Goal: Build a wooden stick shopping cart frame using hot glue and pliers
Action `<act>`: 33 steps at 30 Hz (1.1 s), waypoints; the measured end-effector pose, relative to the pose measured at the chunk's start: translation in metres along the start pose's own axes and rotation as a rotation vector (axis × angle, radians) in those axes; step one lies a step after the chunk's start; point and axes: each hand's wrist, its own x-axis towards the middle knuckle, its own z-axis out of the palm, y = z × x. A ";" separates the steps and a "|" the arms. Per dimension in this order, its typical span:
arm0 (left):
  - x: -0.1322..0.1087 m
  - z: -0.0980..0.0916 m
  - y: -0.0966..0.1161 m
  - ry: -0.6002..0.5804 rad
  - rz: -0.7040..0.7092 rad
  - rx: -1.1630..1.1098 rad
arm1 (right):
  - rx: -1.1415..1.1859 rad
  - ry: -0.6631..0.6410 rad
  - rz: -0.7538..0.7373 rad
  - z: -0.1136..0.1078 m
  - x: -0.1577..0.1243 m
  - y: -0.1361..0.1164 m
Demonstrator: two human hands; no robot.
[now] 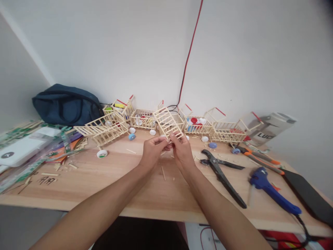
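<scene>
Both my hands grip a small basket frame (166, 121) made of thin wooden sticks, tilted above the middle of the table. My left hand (154, 150) pinches its near left corner, fingers closed. Close beside it, my right hand (181, 148) has thumb and fingers closed on the near right end. Behind the frame stands a row of little stick carts, among them a cart on the left (110, 131) with bottle-cap wheels and a cart on the right (229, 132) with a red handle bar. Parts of the middle carts are hidden by the frame.
Right of my hands lie a black-handled cutter (221, 173), a blue glue gun (275, 192), orange-handled pliers (262, 159) and a black flat case (307, 194). At left are a blue bag (68, 105), a white device (28, 146) and loose sticks (49, 174). A carton (273, 128) leans by the wall.
</scene>
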 end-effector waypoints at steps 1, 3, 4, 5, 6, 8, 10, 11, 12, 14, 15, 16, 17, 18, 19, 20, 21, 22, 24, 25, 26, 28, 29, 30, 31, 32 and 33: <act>0.000 0.000 0.000 0.003 -0.001 -0.002 | -0.002 0.003 -0.012 0.000 0.000 0.000; -0.001 0.000 0.000 0.011 -0.005 -0.005 | 0.001 0.007 -0.028 0.000 0.000 0.000; -0.001 0.000 0.000 0.012 -0.005 -0.006 | 0.005 0.008 -0.032 0.000 0.000 0.000; 0.000 0.000 0.000 0.013 -0.006 -0.007 | 0.010 0.010 -0.036 0.000 0.000 0.000; 0.000 0.000 0.000 0.012 -0.007 -0.009 | 0.014 0.013 -0.040 0.000 0.000 0.000; 0.001 0.000 -0.001 0.007 -0.007 -0.013 | 0.017 0.015 -0.049 0.000 0.000 0.000; 0.001 0.000 -0.002 0.005 -0.010 -0.018 | 0.021 0.020 -0.054 0.000 -0.001 0.000; 0.002 0.000 -0.002 0.004 -0.012 -0.019 | 0.021 0.023 -0.052 0.000 -0.001 0.000; 0.002 0.000 -0.003 0.003 -0.014 -0.019 | 0.021 0.025 -0.045 0.000 -0.001 0.000; 0.003 -0.001 -0.004 0.005 -0.013 -0.018 | 0.029 0.022 -0.013 0.001 -0.002 0.000; 0.003 -0.001 -0.005 0.007 -0.008 -0.018 | 0.036 0.014 0.005 0.001 -0.002 -0.001; 0.004 -0.002 -0.005 0.011 -0.001 -0.018 | 0.045 0.007 0.019 0.001 -0.003 -0.001; 0.004 -0.003 -0.005 0.014 0.007 -0.017 | 0.055 0.000 0.029 0.002 -0.003 -0.002; 0.005 -0.004 -0.005 0.018 0.015 -0.016 | 0.061 -0.006 0.036 0.002 -0.004 -0.003; 0.005 -0.005 -0.005 0.020 0.023 -0.012 | 0.060 -0.012 0.041 0.002 -0.004 -0.005; 0.006 -0.006 -0.005 0.020 0.031 -0.004 | 0.053 -0.018 0.047 0.003 -0.005 -0.006; 0.006 -0.006 -0.004 0.019 0.039 0.007 | 0.042 -0.020 0.056 0.003 -0.005 -0.007; 0.006 -0.007 -0.004 0.018 0.047 0.017 | 0.031 -0.021 0.067 0.003 -0.006 -0.008; 0.006 -0.008 -0.003 0.014 0.060 0.033 | 0.019 -0.025 0.087 0.003 -0.006 -0.008; 0.006 -0.007 -0.002 0.011 0.065 0.037 | 0.021 -0.026 0.097 0.003 -0.006 -0.008; 0.006 -0.007 -0.001 0.006 0.068 0.037 | 0.027 -0.026 0.105 0.003 -0.007 -0.008; 0.005 -0.006 -0.001 -0.003 0.063 0.034 | 0.044 -0.020 0.116 0.003 -0.006 -0.007; 0.004 -0.006 -0.001 -0.005 0.058 0.032 | 0.052 -0.012 0.118 0.003 -0.006 -0.007; 0.004 -0.006 -0.001 -0.007 0.055 0.029 | 0.058 -0.005 0.119 0.003 -0.006 -0.006; 0.003 -0.005 -0.001 -0.012 0.053 0.028 | 0.066 0.001 0.119 0.004 -0.006 -0.006; 0.003 -0.005 -0.002 -0.017 0.054 0.028 | 0.075 0.002 0.121 0.004 -0.006 -0.006; 0.003 -0.005 -0.002 -0.024 0.055 0.029 | 0.084 0.002 0.124 0.004 -0.006 -0.005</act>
